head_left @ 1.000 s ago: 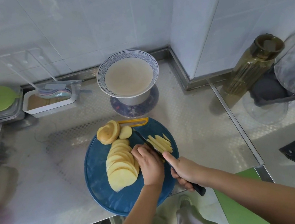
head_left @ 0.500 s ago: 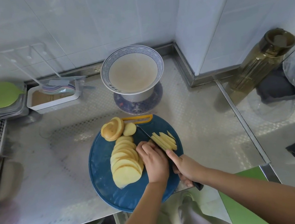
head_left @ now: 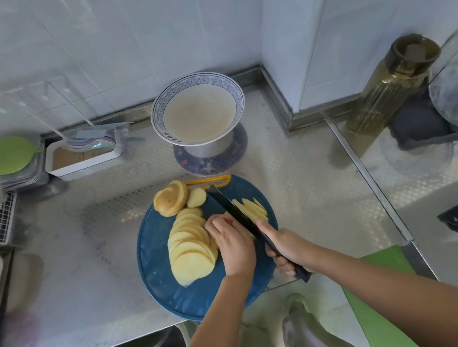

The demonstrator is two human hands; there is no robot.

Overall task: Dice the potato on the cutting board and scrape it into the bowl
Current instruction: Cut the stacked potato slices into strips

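One cutting board (head_left: 160,278) at centre frame holds fanned potato slices (head_left: 191,251) and strips (head_left: 253,209) right of one knife (head_left: 233,211); one bowl (head_left: 158,115) sits above. Right hand (head_left: 287,248) grips the handle; left hand (head_left: 234,247), fingers curled, pins slices it mostly hides.

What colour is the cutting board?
Dark blue cutting board, yellow handle; head view.

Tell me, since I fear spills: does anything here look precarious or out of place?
The bowl sits perched on a narrower metal pot, which looks tippy for scraping. The cutting board reaches the front edge of the counter, possibly overhanging it.
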